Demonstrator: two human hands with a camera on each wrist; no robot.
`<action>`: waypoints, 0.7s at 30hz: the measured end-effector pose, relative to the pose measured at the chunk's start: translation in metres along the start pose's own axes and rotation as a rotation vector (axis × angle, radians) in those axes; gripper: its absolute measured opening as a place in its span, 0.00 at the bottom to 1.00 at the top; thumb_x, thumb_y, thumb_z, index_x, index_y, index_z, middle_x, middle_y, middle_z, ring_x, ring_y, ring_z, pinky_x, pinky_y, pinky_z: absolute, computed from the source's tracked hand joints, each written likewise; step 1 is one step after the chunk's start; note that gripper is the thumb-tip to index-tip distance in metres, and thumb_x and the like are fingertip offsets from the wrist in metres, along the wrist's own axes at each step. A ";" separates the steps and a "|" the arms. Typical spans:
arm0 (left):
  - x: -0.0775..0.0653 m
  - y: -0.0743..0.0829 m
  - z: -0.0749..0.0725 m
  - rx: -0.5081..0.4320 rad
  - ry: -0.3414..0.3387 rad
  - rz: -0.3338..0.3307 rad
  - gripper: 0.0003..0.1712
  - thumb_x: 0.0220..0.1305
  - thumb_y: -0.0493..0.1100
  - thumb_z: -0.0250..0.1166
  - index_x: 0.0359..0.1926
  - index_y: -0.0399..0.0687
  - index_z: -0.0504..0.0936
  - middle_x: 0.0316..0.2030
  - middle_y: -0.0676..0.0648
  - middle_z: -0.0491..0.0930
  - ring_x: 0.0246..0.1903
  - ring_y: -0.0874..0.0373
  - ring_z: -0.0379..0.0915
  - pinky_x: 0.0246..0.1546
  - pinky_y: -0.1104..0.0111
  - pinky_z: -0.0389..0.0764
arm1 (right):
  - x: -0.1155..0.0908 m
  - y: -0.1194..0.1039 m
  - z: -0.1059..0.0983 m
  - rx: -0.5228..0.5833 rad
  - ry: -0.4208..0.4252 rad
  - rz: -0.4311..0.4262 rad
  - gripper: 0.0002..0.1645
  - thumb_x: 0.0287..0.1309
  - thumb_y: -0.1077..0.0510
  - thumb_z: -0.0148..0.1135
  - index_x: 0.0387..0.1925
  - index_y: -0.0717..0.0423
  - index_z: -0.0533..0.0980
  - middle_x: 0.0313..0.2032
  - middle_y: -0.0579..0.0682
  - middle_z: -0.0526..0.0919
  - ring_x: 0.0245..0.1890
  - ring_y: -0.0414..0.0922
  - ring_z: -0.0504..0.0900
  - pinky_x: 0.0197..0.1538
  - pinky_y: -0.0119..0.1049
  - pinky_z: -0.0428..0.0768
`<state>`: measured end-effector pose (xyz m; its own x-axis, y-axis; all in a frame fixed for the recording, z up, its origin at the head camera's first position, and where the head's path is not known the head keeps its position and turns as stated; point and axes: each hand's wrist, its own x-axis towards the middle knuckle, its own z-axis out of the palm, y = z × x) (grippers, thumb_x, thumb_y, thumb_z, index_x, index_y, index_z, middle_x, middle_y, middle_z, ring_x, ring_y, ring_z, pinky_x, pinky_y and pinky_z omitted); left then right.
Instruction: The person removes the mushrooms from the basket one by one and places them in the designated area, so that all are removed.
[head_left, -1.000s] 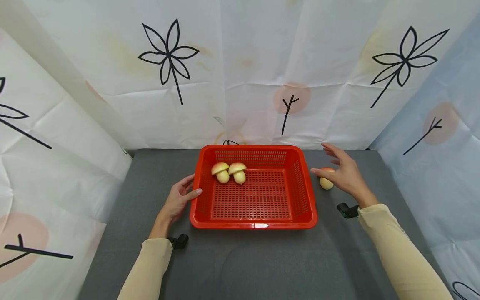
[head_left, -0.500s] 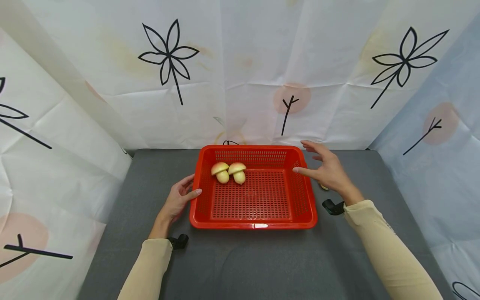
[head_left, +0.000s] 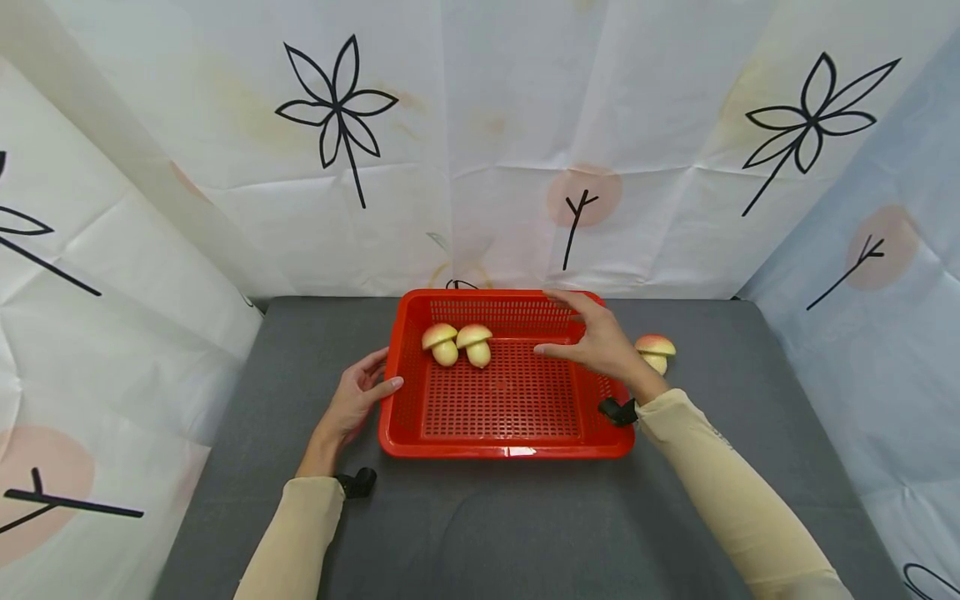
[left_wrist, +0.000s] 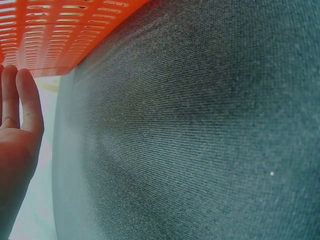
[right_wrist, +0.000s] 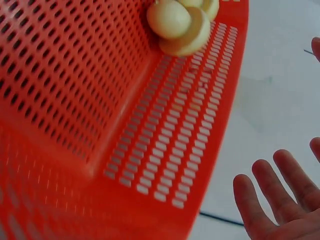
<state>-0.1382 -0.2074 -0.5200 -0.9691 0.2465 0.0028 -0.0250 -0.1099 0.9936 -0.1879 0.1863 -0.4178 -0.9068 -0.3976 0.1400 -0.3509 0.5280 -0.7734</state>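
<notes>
Pinches red perforated plastic basket (head_left: 507, 452) at rim w/ L hand (head_left: 360, 398); spreads fingers of empty R hand (head_left: 597, 337) above. 2 red-capped yellow mushrooms (head_left: 475, 335) inside, third mushroom (head_left: 656, 345) outside, R; prob. light, firm; best by stem.

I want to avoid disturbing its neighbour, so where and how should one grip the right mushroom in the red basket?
Probably by the right mushroom's stem, right hand coming from above and the right: it is narrower than the cap, and the left mushroom sits close on the other side.
</notes>
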 end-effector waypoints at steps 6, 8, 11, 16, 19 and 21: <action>0.000 -0.001 0.000 0.005 0.000 0.001 0.36 0.69 0.30 0.63 0.75 0.33 0.60 0.66 0.33 0.68 0.59 0.57 0.72 0.54 0.68 0.81 | 0.015 0.001 0.024 0.039 -0.062 0.013 0.52 0.51 0.52 0.81 0.74 0.52 0.65 0.72 0.53 0.66 0.68 0.59 0.67 0.66 0.59 0.69; 0.000 -0.001 0.000 0.002 0.001 -0.002 0.36 0.69 0.30 0.63 0.75 0.33 0.61 0.66 0.33 0.68 0.59 0.57 0.72 0.54 0.67 0.81 | 0.020 0.002 0.032 0.048 -0.080 0.011 0.51 0.51 0.53 0.81 0.74 0.53 0.66 0.72 0.54 0.67 0.68 0.60 0.67 0.66 0.59 0.70; 0.000 0.000 0.000 0.000 0.002 -0.004 0.37 0.69 0.29 0.63 0.75 0.34 0.60 0.66 0.33 0.68 0.59 0.57 0.72 0.54 0.67 0.81 | 0.027 0.004 0.044 0.050 -0.107 0.022 0.51 0.51 0.53 0.81 0.73 0.54 0.66 0.71 0.53 0.67 0.68 0.59 0.67 0.66 0.59 0.70; 0.000 0.000 0.000 -0.003 0.001 -0.005 0.37 0.69 0.29 0.63 0.75 0.34 0.60 0.67 0.32 0.66 0.60 0.56 0.72 0.54 0.67 0.81 | 0.037 0.008 0.066 0.030 -0.153 0.055 0.51 0.51 0.54 0.81 0.74 0.53 0.66 0.72 0.52 0.67 0.70 0.56 0.67 0.68 0.59 0.69; 0.000 0.001 0.000 -0.004 0.000 -0.007 0.37 0.69 0.30 0.63 0.75 0.34 0.60 0.68 0.31 0.66 0.60 0.55 0.72 0.54 0.66 0.81 | 0.042 0.012 0.078 0.011 -0.176 0.055 0.51 0.50 0.55 0.81 0.73 0.54 0.66 0.71 0.53 0.68 0.70 0.55 0.67 0.69 0.56 0.68; 0.000 0.000 0.000 -0.002 -0.003 -0.006 0.37 0.69 0.30 0.63 0.75 0.33 0.60 0.67 0.32 0.66 0.59 0.56 0.72 0.54 0.67 0.81 | 0.045 0.015 0.085 -0.005 -0.183 0.054 0.51 0.49 0.56 0.82 0.73 0.54 0.66 0.70 0.53 0.69 0.71 0.54 0.67 0.70 0.54 0.67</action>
<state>-0.1381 -0.2075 -0.5198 -0.9681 0.2505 -0.0030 -0.0316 -0.1104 0.9934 -0.2143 0.1128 -0.4752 -0.8670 -0.4981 -0.0163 -0.3048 0.5558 -0.7734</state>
